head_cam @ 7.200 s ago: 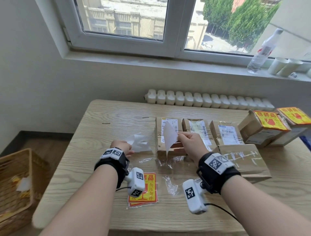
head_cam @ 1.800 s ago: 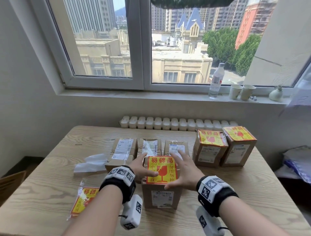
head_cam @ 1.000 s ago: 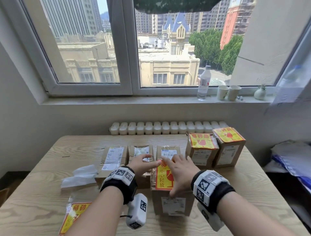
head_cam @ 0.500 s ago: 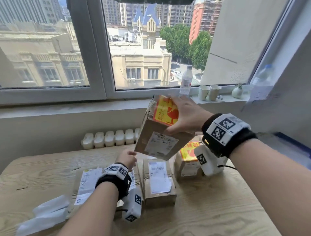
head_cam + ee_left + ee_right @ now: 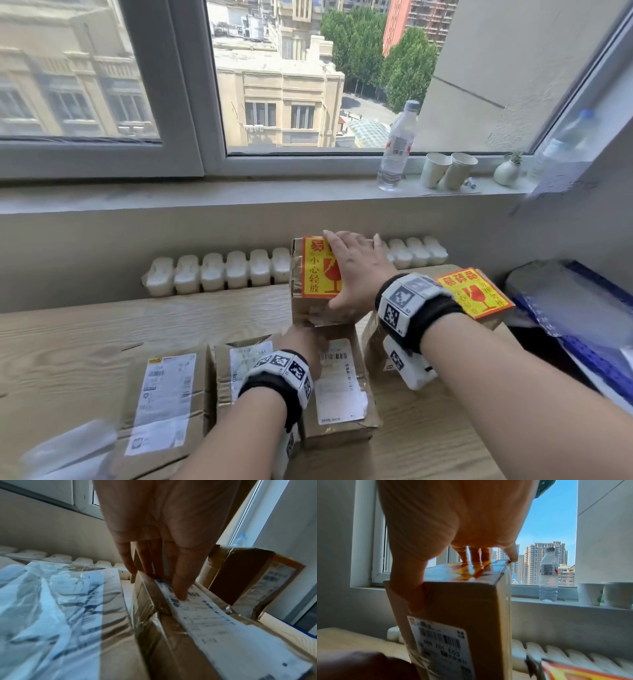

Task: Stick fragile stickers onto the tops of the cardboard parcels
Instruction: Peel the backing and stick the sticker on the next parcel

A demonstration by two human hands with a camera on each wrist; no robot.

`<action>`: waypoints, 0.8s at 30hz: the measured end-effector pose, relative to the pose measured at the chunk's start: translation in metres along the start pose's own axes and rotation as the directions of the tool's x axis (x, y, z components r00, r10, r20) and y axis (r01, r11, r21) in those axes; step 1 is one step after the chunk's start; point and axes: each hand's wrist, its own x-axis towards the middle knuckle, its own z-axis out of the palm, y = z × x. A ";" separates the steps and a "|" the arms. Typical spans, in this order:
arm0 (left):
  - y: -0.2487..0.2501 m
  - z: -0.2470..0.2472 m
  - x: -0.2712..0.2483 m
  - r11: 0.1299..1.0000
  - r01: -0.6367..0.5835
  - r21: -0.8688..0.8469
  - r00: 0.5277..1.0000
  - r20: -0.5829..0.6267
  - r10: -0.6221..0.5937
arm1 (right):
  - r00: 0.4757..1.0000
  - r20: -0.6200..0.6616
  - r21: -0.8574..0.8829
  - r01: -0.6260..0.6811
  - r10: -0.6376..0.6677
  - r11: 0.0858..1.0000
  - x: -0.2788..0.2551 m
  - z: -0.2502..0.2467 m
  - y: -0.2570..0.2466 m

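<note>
Stickered box [image 5: 317,279] at far table edge, beside another stickered box [image 5: 478,294]; I judge I'm grouping finished ones. My right hand [image 5: 356,270] grips it, fingers over top, thumb on side. Left hand [image 5: 301,341], fingers straight, rests on unstickered box [image 5: 337,387]. Cups [image 5: 445,170] on sill, contents unseen.

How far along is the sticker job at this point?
Done: one brown cardboard parcel at the right carries a yellow-and-red fragile sticker. In hand: the right hand grips a second stickered cardboard parcel from above. Left: three flat brown parcels with white shipping labels in front show no fragile sticker; the left hand touches the rightmost one.
</note>
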 end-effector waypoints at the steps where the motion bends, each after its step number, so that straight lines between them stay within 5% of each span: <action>1: -0.001 -0.001 -0.002 1.000 -0.001 -0.017 1.000 0.021 0.002 | 1.000 0.014 0.004 0.010 -0.010 1.000 -0.001 0.004 -0.001; 10: -0.003 0.003 -0.018 0.948 0.091 -0.304 0.987 0.158 -0.045 | 0.990 0.139 0.028 -0.001 -0.003 1.000 -0.007 0.025 -0.005; 13: -0.016 -0.005 -0.024 0.875 0.248 -0.417 0.969 0.105 -0.224 | 0.981 0.192 0.110 -0.044 0.022 0.993 -0.013 0.034 -0.002; 17: -0.040 -0.022 -0.030 0.764 0.413 -0.495 0.869 -0.035 -0.493 | 0.983 0.183 0.185 -0.057 0.023 0.981 -0.014 0.044 0.001; 19: -0.047 -0.026 -0.027 0.709 0.403 -0.579 0.828 -0.101 -0.552 | 0.978 0.208 0.214 -0.076 0.031 0.974 -0.013 0.046 0.002; 24: -0.044 -0.023 -0.011 0.697 0.145 -0.702 0.938 -0.125 -0.322 | 0.979 0.145 0.340 -0.188 0.146 0.921 -0.013 0.055 0.006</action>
